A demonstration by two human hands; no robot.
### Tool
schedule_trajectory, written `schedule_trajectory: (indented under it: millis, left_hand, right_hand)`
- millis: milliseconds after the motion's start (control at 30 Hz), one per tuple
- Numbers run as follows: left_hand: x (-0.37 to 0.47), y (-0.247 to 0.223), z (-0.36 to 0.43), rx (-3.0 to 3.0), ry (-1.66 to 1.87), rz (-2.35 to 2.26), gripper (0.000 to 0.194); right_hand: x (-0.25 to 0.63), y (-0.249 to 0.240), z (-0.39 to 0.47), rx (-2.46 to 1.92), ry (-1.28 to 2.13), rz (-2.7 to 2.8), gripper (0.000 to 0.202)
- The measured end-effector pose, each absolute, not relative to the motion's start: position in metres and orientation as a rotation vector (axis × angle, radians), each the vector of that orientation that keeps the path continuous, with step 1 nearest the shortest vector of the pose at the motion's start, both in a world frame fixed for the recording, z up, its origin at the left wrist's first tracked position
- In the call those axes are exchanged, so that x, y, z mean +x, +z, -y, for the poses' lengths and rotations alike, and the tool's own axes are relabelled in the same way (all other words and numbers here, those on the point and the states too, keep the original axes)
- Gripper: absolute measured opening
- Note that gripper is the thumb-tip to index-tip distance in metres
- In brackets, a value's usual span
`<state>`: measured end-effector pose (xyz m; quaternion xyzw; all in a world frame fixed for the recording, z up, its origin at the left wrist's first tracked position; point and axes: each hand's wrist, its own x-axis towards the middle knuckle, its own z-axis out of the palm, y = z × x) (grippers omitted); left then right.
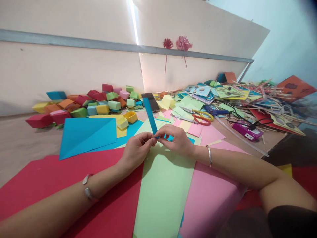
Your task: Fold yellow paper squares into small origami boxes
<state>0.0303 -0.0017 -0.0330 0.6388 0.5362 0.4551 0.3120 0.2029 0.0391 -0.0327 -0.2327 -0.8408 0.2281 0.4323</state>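
Observation:
A narrow blue paper strip (150, 115) stands up from between my two hands, its lower end pinched at the fingertips. My left hand (139, 147) is closed, thumb and forefinger pressed on that lower end. From the other side my right hand (174, 140) pinches the same end, its fingers bent over it. The fingers hide how the end is folded. Beneath my hands lies a light green paper sheet (163, 191), between a red sheet (104, 188) on the left and a pink sheet (213, 195) on the right.
A blue sheet (89, 134) lies left, with many small folded paper boxes (86, 102) behind it. Scissors (201, 117), a phone (151, 101), a glue gun (215, 110) and a purple power strip (247, 131) lie beyond my hands. Paper crafts and sticks pile up at the right.

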Motion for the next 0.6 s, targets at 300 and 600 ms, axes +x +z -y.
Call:
schedule_trajectory:
  millis: [300,600]
  left_hand:
    - [0.0316,-0.0306,0.0057,1.527,1.256,-1.395,0.023]
    - [0.0317,-0.0296,0.0060,1.680,1.341,-1.478,0.018]
  right_hand:
    - [0.2020,-0.0361,-0.0382,-0.670,0.618,1.970,0.012]
    - [0.1985,-0.0372,-0.0360,-0.731,0.584,1.905,0.007]
